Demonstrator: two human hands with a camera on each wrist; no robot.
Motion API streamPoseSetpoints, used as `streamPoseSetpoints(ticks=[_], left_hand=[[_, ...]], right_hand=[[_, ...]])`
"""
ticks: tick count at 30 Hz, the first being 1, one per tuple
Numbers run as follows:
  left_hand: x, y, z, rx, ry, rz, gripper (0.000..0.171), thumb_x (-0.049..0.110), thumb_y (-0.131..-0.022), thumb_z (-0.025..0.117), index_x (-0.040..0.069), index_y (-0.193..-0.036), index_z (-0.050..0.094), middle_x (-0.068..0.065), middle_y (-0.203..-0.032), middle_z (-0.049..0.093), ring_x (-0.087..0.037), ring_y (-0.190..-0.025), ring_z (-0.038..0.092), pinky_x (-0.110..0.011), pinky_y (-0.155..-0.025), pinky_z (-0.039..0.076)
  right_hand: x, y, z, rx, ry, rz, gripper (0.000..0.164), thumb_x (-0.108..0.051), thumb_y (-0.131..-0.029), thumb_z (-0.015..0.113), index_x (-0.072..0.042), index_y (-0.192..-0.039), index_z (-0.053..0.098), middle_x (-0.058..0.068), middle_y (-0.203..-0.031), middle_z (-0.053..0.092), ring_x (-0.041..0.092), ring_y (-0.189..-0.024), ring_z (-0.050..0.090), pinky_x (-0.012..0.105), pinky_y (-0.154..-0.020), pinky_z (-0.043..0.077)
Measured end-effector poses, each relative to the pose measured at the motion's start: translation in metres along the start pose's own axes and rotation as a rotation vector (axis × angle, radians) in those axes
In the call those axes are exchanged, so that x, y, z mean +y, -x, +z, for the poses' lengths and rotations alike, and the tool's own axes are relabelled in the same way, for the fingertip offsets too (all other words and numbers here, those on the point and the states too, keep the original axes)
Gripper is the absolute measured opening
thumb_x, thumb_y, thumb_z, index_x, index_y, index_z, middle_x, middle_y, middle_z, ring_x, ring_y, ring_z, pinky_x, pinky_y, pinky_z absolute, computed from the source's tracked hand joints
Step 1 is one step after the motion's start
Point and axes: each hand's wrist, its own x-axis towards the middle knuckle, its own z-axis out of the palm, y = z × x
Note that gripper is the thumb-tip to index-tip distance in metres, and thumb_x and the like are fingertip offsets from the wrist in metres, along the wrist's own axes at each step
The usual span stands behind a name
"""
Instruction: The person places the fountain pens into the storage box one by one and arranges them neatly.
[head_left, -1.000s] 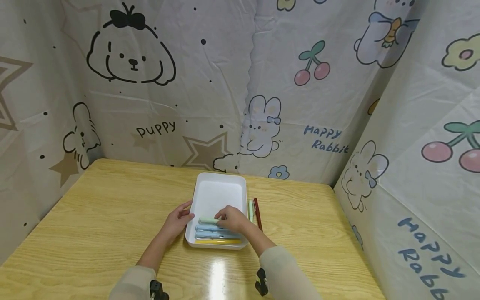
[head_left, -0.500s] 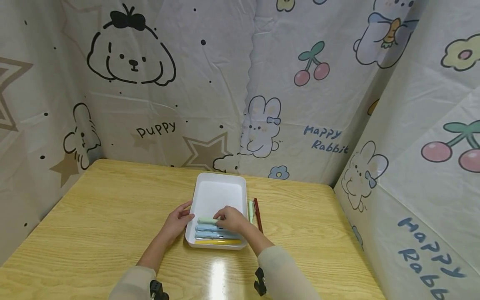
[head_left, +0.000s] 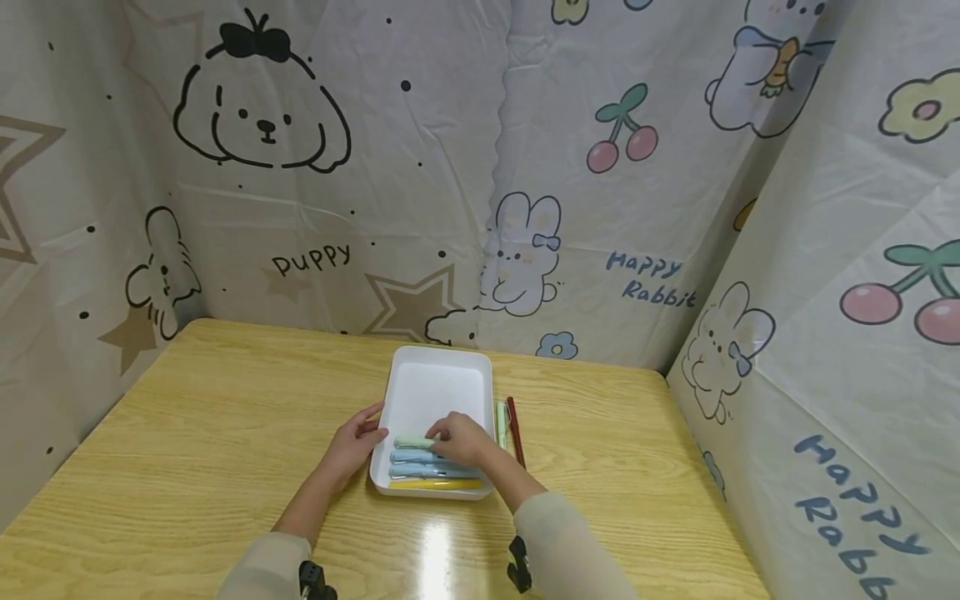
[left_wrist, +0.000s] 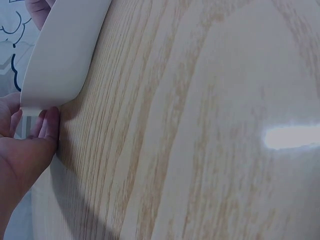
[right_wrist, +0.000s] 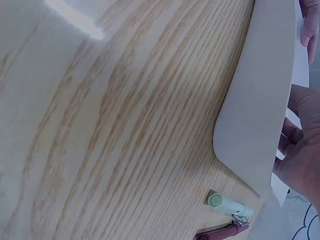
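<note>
Right fingers (head_left: 441,427) seemingly on green pen (head_left: 412,442)

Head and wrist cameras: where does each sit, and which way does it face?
Head: on the head, facing forward and down at the white tray; left hand, right hand and sleeves show.
Left wrist: worn there, facing the tray's outer wall and table; left hand and part of the right show.
Right wrist: worn there, facing wall and table; right hand and left fingers show.
Shared by head and right wrist: green pen and dark red pen beside the tray.
</note>
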Motion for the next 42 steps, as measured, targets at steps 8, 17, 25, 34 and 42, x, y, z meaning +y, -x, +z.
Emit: streamPoseSetpoints(ticks=[8,17,25,34,42], left_hand=[[0.001,0.000,0.000,0.008,-0.003,0.002,0.051,0.014,-0.095,0.052,0.013,-0.144,0.036,-0.025,-0.133,0.046,-0.033,-0.121,0.047,-0.041,-0.099,0.044],[-0.001,0.001,0.000,0.000,0.009,0.034,0.051,0.013,-0.095,0.052,0.011,-0.144,0.036,-0.026,-0.131,0.049,-0.033,-0.119,0.050,-0.041,-0.097,0.045],[-0.004,0.000,0.000,-0.002,0.017,0.041,0.051,0.015,-0.095,0.052,0.012,-0.144,0.036,-0.026,-0.131,0.049,-0.034,-0.118,0.050,-0.041,-0.097,0.046],[-0.001,0.003,0.000,0.012,0.011,0.049,0.051,0.020,-0.094,0.055,0.015,-0.142,0.040,-0.025,-0.129,0.050,-0.032,-0.115,0.052,-0.038,-0.093,0.048],[-0.002,-0.001,-0.001,0.001,0.008,0.012,0.051,0.014,-0.096,0.052,0.015,-0.144,0.037,-0.024,-0.133,0.047,-0.032,-0.120,0.049,-0.040,-0.097,0.046]], right_hand=[[0.000,0.000,-0.001,-0.003,-0.013,0.006,0.016,-0.018,-0.087,0.064,-0.013,-0.100,0.072,0.001,-0.087,0.062,0.008,-0.073,0.050,0.023,-0.065,0.044],[0.001,0.003,-0.007,0.037,-0.001,-0.011,0.021,-0.022,-0.087,0.063,-0.013,-0.104,0.071,0.002,-0.090,0.062,0.011,-0.078,0.054,0.024,-0.064,0.046],[0.002,0.005,-0.021,0.080,0.008,-0.043,0.022,-0.023,-0.088,0.063,-0.010,-0.105,0.070,0.006,-0.091,0.062,0.013,-0.078,0.054,0.024,-0.064,0.045],[0.008,0.010,-0.037,0.115,-0.014,-0.027,0.026,-0.024,-0.090,0.060,-0.008,-0.109,0.069,0.008,-0.097,0.063,0.016,-0.080,0.057,0.027,-0.066,0.047],[0.020,0.013,-0.049,0.166,-0.017,-0.020,0.026,-0.024,-0.089,0.061,-0.007,-0.108,0.068,0.010,-0.096,0.064,0.017,-0.080,0.057,0.026,-0.064,0.047]])
